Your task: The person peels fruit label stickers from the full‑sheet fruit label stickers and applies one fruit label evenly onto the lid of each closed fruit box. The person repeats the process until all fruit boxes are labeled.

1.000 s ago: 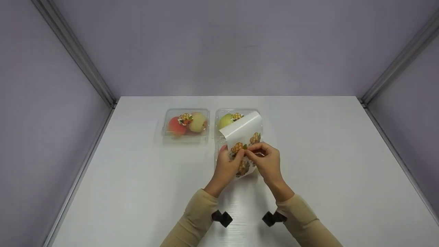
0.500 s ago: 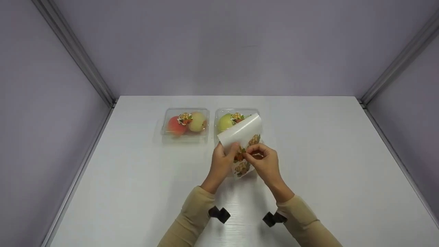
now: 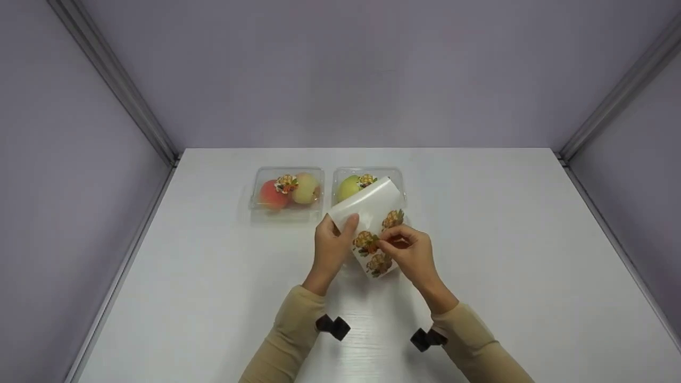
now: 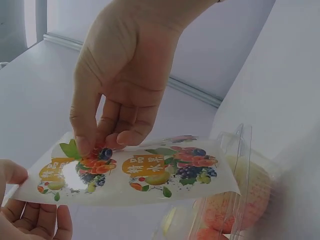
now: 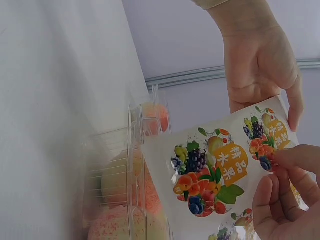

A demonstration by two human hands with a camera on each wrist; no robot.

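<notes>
A white sheet of fruit stickers (image 3: 367, 207) is held tilted above the table, its far end curled over. My left hand (image 3: 331, 250) grips the sheet's left edge, thumb on top and fingers beneath. With thumb and forefinger, my right hand (image 3: 412, 252) pinches the edge of one fruit sticker (image 3: 365, 242) on the sheet. The right wrist view shows those fingertips on the sticker's berry print, beside another whole sticker (image 5: 210, 172). Whether the pinched sticker has lifted from its backing cannot be told. Behind the sheet, a clear plastic fruit box (image 3: 338, 175) is partly covered.
To the left stands another clear box (image 3: 257, 181) with a red and a pale fruit and a sticker (image 3: 286, 183) on its lid. A sticker (image 3: 367, 181) also shows on the partly covered box. The white table (image 3: 495, 250) meets purplish-grey walls (image 3: 351, 74).
My left thumb has left the right fingertips, and the left hand has slid left along the sheet to its edge. The sheet has shifted slightly left. The right hand keeps its pinch.
</notes>
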